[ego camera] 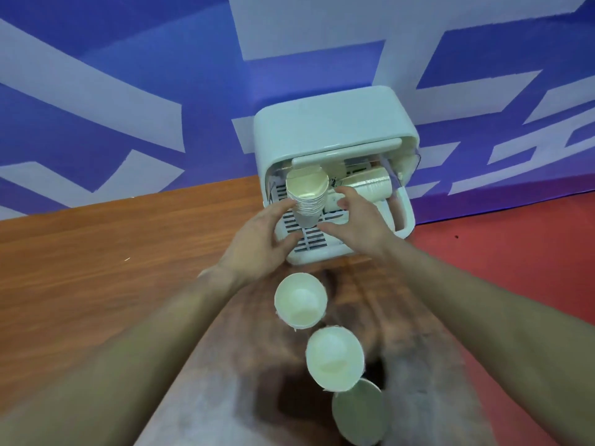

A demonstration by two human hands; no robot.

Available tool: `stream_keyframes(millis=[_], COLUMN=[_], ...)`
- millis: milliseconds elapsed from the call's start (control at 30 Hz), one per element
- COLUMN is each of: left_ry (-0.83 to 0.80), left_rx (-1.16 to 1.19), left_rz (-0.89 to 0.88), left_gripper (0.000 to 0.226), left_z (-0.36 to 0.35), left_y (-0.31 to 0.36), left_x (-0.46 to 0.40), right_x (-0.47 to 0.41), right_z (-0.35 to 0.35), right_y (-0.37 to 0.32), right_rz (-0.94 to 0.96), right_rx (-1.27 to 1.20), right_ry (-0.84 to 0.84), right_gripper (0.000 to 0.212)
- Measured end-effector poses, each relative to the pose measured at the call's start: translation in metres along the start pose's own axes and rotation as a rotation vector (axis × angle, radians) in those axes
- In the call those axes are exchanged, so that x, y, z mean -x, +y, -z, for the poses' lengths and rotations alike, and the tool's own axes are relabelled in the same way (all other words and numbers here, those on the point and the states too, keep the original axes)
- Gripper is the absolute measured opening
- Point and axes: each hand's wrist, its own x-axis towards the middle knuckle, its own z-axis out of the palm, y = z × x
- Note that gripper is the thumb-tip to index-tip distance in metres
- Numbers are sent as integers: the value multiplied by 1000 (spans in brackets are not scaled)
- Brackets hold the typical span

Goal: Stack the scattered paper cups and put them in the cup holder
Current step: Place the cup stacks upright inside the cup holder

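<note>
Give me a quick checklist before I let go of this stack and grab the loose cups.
1. Holder lid up: ok.
2. Stack of cups inside the holder: ok, standing on the slotted tray.
3. Stack upright: not ok, it leans.
4. Left hand and right hand beside the stack: ok; firm grip: cannot tell.
5. Loose cups in reach: ok, three on the table.
6. Room beside the lying stack: cannot tell.

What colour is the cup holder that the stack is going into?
White, the cup holder shows pale with a faint bluish cast in the head view.
</note>
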Motion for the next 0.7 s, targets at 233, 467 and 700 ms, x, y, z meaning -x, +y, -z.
stream_keyframes(millis=[233, 467, 700], left_ry=[161, 233, 395], left_rx=[71, 65, 47], left_rz=[-87, -170, -209], left_gripper=[47, 31, 23], left_z=[-23, -30, -28], left_y=[-12, -30, -28], left_x=[-4, -2, 0], right_x=[-37, -50, -42], right_z=[-28, -37, -40], right_y=[5, 11, 2], right_rz=[101, 153, 178], right_rx=[-147, -103, -94], right_ry=[129, 132, 89], right_gripper=[75, 72, 75])
